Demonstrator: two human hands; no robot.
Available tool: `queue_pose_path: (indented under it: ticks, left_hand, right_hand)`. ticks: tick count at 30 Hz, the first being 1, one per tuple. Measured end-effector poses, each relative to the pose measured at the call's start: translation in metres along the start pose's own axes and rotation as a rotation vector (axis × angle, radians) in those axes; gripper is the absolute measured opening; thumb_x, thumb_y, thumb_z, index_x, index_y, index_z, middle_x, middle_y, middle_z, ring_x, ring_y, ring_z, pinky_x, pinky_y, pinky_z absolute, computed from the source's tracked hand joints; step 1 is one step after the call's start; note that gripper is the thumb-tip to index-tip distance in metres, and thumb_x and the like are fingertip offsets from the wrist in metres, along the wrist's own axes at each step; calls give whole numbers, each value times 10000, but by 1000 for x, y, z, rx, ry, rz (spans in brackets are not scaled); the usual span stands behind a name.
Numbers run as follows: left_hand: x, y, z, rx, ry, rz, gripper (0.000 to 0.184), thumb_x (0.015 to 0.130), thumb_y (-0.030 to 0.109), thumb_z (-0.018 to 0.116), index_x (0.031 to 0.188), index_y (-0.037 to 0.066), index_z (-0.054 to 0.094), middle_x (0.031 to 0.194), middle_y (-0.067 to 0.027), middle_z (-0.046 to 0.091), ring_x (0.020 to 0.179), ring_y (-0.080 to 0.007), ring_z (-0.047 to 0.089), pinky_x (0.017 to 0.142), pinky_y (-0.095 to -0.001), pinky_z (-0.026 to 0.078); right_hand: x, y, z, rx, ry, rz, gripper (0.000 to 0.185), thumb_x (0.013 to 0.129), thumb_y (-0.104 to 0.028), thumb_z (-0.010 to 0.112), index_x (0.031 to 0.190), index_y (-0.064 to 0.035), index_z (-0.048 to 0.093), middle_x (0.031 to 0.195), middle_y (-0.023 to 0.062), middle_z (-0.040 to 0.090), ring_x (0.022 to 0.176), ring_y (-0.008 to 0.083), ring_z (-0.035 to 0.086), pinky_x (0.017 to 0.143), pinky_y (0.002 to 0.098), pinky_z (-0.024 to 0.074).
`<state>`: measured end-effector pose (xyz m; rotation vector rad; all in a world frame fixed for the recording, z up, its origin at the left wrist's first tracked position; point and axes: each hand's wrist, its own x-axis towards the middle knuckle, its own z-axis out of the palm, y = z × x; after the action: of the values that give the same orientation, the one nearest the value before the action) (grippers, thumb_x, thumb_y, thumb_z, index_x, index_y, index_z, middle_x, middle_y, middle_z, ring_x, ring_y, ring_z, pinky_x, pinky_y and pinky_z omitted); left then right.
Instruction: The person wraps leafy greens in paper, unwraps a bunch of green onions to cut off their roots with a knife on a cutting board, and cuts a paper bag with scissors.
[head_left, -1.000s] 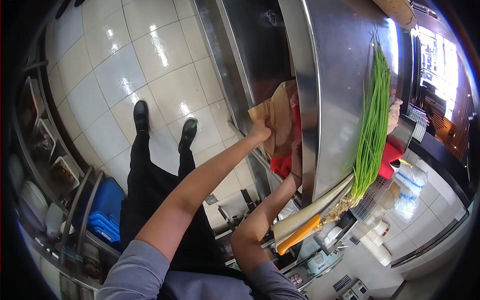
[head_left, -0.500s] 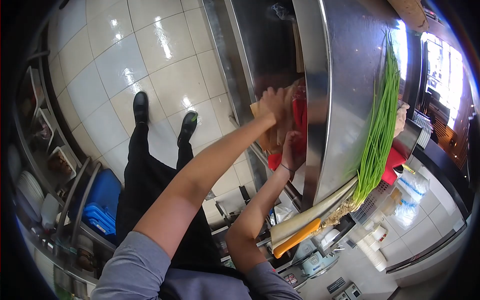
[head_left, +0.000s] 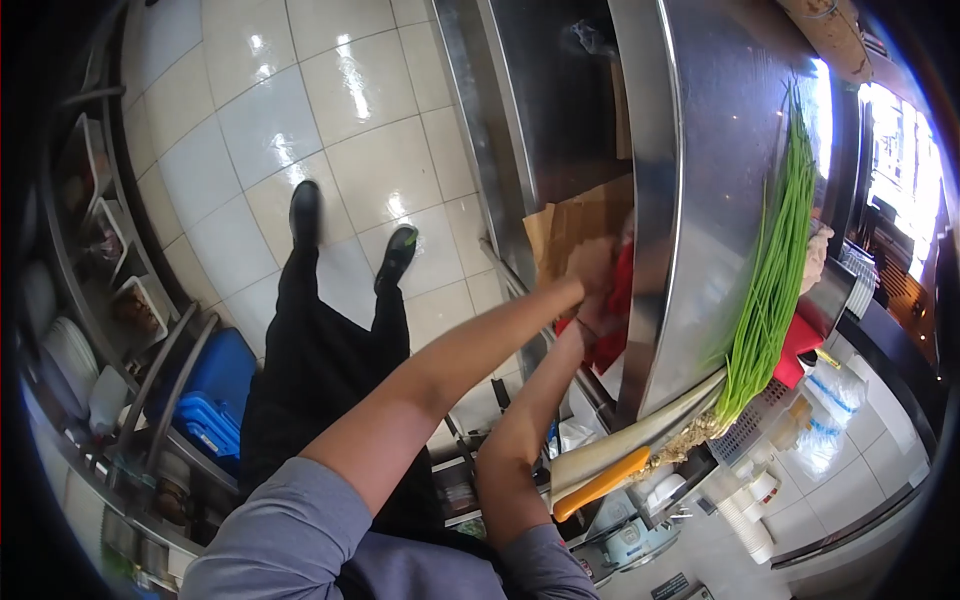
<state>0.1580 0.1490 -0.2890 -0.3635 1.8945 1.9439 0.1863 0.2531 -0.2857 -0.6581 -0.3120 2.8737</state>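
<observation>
A crumpled red bag (head_left: 610, 345) lies on the dark shelf under the steel counter, in front of brown cardboard (head_left: 572, 225). My left hand (head_left: 594, 264) reaches across and is closed at the upper part of the bag, its fingers blurred. Just below it, my right hand (head_left: 598, 314) is also closed against the red material. The two hands nearly touch, and the left partly hides the right one's fingers. A thin dark band circles my right wrist.
On the steel counter (head_left: 705, 200) lies a long bunch of green onions (head_left: 775, 270), roots toward me. An orange-handled knife (head_left: 600, 485) rests at the near end on a pale board (head_left: 640, 430). Left stand shelves with trays and a blue crate (head_left: 210, 395).
My left hand has moved down toward my right hand, and the two are now close together. More of the brown cardboard shows behind them. The view has shifted slightly.
</observation>
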Motion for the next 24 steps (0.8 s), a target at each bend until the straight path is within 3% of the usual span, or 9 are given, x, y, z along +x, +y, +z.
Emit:
queue_pose_path:
  ticks: [3, 6, 8, 10, 12, 13, 15, 17, 24]
  left_hand:
    - [-35, 2, -2, -110, 180, 43, 237, 766, 83, 613, 999, 48, 593, 1029, -195, 607, 974, -312, 602, 784, -362, 491]
    - [-82, -22, -32, -604, 45, 152, 272, 786, 102, 625, 1052, 55, 591, 971, -117, 627, 908, -210, 606, 771, -297, 479]
    - [-135, -7, -98, -840, -55, 106, 334, 840, 46, 571, 1170, 18, 529, 1048, -45, 613, 933, -128, 585, 797, -332, 481]
    - [-179, -7, -169, -991, -25, -59, 339, 854, 147, 544, 1150, -16, 527, 1069, -77, 608, 933, -153, 597, 847, -315, 480]
    - [-227, -25, -231, -1217, 162, -178, 353, 865, 241, 544, 1128, 5, 524, 1069, -88, 595, 967, -193, 594, 868, -357, 478]
    - [-252, -27, -262, -1214, 356, -299, 364, 871, 280, 528, 1128, 22, 523, 1073, -98, 595, 979, -207, 592, 874, -366, 480]
    - [-302, -30, -325, -1203, 547, -293, 387, 871, 311, 526, 1153, 45, 521, 1087, -104, 596, 1024, -221, 575, 900, -382, 466]
    - [-356, -43, -381, -1230, 648, -167, 410, 870, 328, 524, 1178, 57, 514, 1155, -96, 579, 1070, -234, 554, 936, -389, 440]
    - [-516, -29, -531, -1100, 877, 178, 443, 904, 325, 486, 1248, 48, 468, 1257, -75, 532, 1167, -238, 494, 1017, -396, 363]
  right_hand:
    - [-6, -2, 14, -49, -1, 10, 438, 845, -218, 513, 1195, 46, 506, 1233, 202, 525, 1140, 329, 487, 996, 465, 358]
    - [-16, 6, 35, -2, -77, 105, 433, 845, -232, 521, 1179, 44, 521, 1224, 204, 531, 1134, 329, 493, 1001, 464, 358]
    - [-20, 11, 41, 126, -181, 228, 430, 845, -241, 526, 1168, 43, 531, 1217, 206, 535, 1130, 329, 496, 1004, 463, 358]
    - [-19, 13, 28, 154, -173, 218, 428, 846, -251, 531, 1158, 42, 540, 1211, 208, 539, 1125, 329, 500, 1008, 463, 359]
    - [-13, 14, -7, -139, 177, -141, 484, 856, -313, 548, 1196, 30, 511, 1226, 198, 533, 1157, 335, 483, 1026, 461, 354]
    - [-23, 24, -8, -94, 190, 15, 496, 861, -329, 552, 1211, 20, 500, 1229, 188, 534, 1161, 330, 483, 1022, 465, 361]
    - [-58, 54, -15, -8, 211, 321, 521, 871, -360, 559, 1240, -2, 478, 1235, 169, 536, 1171, 320, 483, 1014, 474, 375]
    - [-95, 86, -43, -646, 419, 153, 526, 879, -345, 577, 1285, -38, 441, 1252, 142, 531, 1184, 281, 485, 974, 450, 411]
    - [-181, 144, -137, -1916, 125, 219, 193, 861, -126, 583, 1027, -75, 667, 933, 79, 678, 890, 190, 638, 774, 344, 500]
